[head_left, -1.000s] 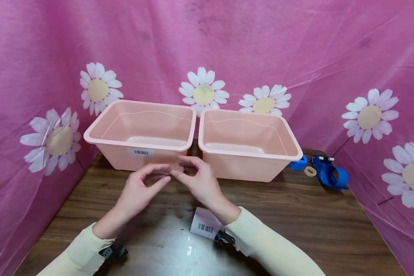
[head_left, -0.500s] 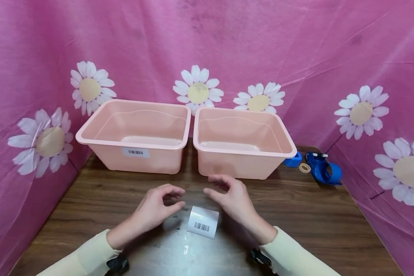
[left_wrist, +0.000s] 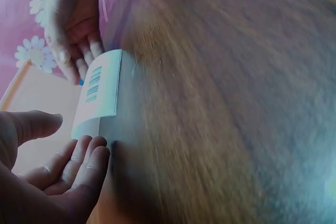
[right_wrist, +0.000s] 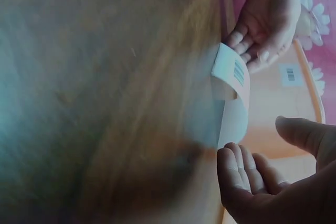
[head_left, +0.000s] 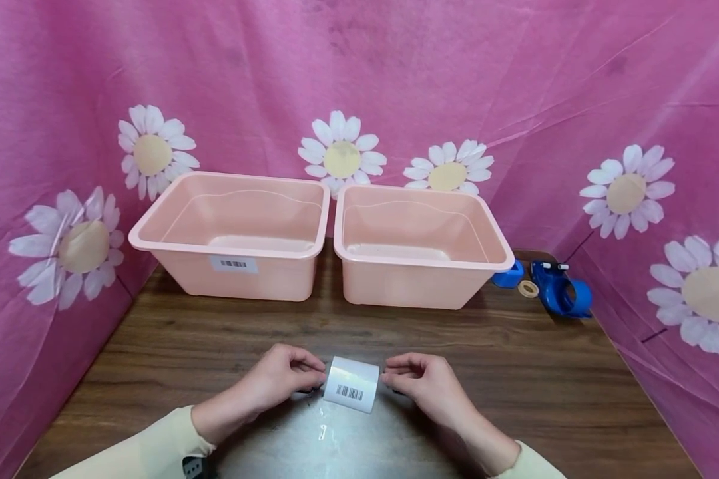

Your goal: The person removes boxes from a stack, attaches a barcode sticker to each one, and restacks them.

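Your left hand [head_left: 277,378] and right hand [head_left: 434,387], thumbs spread from fingers, flanking a curled white label [head_left: 358,373] on the table [head_left: 216,336], barcode [head_left: 350,392] facing up toward you, running left-right, right end slightly nearer, long axis unclear through curl.

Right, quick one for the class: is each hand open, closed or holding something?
Left hand: open, beside the curled label, holding nothing.
Right hand: open, at its other side, holding nothing.
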Tool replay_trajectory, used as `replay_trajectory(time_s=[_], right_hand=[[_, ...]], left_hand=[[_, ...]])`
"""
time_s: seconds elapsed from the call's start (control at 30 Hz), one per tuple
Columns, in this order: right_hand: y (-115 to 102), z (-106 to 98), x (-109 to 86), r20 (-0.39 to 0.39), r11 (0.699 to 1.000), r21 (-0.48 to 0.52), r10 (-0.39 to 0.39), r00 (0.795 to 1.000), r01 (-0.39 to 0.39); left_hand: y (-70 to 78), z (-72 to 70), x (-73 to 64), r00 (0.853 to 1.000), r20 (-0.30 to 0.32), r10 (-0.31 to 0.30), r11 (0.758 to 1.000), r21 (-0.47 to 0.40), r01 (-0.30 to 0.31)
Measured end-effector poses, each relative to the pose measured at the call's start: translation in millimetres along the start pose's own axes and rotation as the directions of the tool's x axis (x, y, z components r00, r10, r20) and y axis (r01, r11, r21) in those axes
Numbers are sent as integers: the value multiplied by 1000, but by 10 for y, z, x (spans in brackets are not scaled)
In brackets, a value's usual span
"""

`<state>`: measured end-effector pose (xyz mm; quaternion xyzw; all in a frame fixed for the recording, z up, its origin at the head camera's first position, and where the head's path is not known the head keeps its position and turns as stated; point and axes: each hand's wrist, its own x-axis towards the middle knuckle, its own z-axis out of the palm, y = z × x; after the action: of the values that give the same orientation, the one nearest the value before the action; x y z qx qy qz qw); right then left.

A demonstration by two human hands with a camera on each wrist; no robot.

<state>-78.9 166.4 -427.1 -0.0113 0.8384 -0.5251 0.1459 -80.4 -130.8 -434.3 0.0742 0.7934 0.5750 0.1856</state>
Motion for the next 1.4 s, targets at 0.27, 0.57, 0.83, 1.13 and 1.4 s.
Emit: replay_trajectory(time_s=[0.27,0.57,0.83,1.13,1.4], right_hand=[[84,71,-65,57,988,137,60,997,-67],[103,195,-77,89,958,250,122,989,-141],[112,208,-85,100,928,335,138,985,-164],[-62,143,-65,53,930,352,91,994,-103],[-604,-143,-68,-197,974,195,-74,978,113]], left_hand=[[-3,84,27,1000,4,4,999,-32,-4],[-2,164,34,1000,-13,14,1000,7,-14],[-12,180,-3,999,-38,-16,1000,24,17],[112,167,11,995,-100,30,999,-22,-32],[621,35,25,959,-236,157,987,4,-161]])
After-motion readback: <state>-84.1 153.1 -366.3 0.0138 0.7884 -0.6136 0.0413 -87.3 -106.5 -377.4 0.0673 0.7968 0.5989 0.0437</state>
